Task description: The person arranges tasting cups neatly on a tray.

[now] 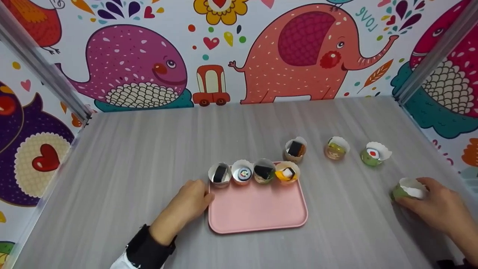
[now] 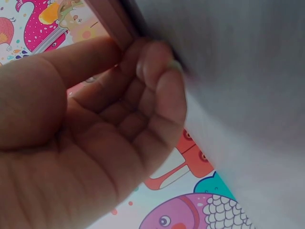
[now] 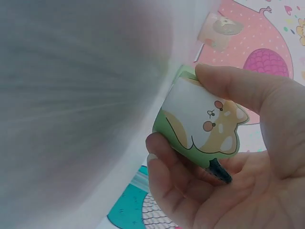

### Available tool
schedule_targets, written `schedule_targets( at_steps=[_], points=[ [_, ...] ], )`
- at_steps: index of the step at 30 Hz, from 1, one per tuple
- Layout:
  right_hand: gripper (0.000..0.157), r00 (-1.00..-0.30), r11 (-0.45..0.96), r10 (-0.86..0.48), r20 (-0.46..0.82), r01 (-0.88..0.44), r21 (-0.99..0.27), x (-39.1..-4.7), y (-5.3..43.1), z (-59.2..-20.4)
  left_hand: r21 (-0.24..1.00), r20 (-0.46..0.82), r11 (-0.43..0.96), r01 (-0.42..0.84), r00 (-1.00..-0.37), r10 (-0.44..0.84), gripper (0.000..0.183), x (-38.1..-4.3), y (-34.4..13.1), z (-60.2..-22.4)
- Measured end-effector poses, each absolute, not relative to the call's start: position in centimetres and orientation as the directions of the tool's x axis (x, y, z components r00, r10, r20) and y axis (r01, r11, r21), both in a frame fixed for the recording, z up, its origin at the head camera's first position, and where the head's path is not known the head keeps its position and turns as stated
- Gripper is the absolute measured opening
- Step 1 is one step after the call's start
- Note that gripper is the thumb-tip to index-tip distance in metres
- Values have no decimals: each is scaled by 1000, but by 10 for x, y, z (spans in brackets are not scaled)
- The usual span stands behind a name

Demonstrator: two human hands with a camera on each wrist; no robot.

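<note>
My left hand holds the left edge of a pink tray, thumb and curled fingers at its rim in the left wrist view. Along the tray's far edge stand several paper cups in a row, each with a small toy sushi piece in it, such as a round roll and a yellow-and-white piece. At the far right, my right hand grips a green paper cup between thumb and fingers. A cartoon animal face shows on this cup in the right wrist view, with something dark poking past its rim.
Behind the tray stands a cup with a black-wrapped piece. Farther right are a cup with a yellowish piece and a green cup with a red-centred roll. Walls with cartoon animals border the grey table.
</note>
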State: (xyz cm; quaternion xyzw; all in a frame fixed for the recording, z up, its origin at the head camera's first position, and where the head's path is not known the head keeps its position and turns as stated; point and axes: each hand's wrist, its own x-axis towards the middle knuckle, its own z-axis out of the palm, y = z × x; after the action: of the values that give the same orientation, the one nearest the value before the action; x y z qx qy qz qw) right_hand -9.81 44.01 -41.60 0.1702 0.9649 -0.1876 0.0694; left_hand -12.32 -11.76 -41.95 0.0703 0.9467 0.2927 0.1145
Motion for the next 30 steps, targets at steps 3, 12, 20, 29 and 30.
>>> schedule_targets(
  at_steps=[3, 12, 20, 29, 30],
  points=[
    [87, -936, 869, 302, -178, 347, -353, -98, 433, -412, 574, -170, 816, 69, -965, 201, 44, -123, -118, -420],
    [86, -955, 878, 252, -159, 294, -377, -98, 411, -401, 578, -159, 813, 77, -966, 205, 44, -123, -119, -421],
    [80, -977, 895, 205, -53, 210, -394, -98, 385, -398, 579, -160, 812, 76, -965, 205, 44, -122, -119, -420],
    [74, -990, 906, 128, 54, 94, -413, -99, 356, -391, 574, -167, 815, 73, -965, 204, 43, -122, -119, -419],
    [73, -992, 906, 115, 60, 80, -417, -99, 354, -391, 572, -167, 817, 73, -965, 203, 42, -122, -119, -419]
  ],
)
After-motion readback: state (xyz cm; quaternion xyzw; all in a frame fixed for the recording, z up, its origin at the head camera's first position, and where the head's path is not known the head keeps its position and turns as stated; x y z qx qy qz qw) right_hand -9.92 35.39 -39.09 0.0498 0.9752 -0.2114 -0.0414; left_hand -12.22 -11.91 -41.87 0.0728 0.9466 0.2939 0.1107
